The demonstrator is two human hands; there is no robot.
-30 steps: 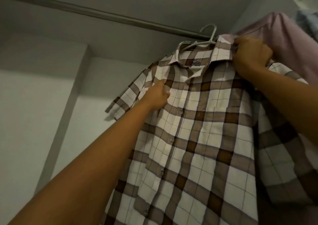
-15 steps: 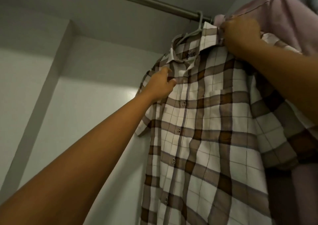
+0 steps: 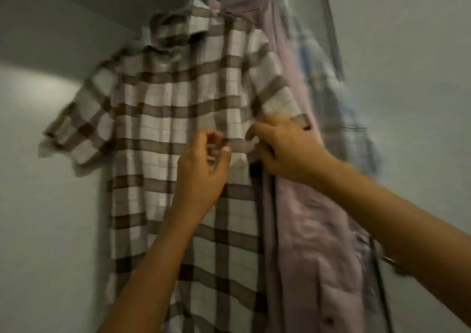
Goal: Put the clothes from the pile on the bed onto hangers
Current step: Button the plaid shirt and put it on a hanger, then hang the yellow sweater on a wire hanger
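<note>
Centre frame: left hand (image 3: 201, 172) pinching hanging brown-and-white plaid short-sleeved shirt (image 3: 163, 98), right hand (image 3: 285, 151) just beside, gripping same fabric fold; blurred.

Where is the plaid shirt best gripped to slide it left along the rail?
Grip the plaid shirt at its collar, beside the hanger hook, from the front and below: it hangs from there, and lower cloth would likely only swing.

Bare forearms (image 3: 158, 256), left hand (image 3: 201, 177), right hand (image 3: 288, 149), nails apparently short, blurred
</note>
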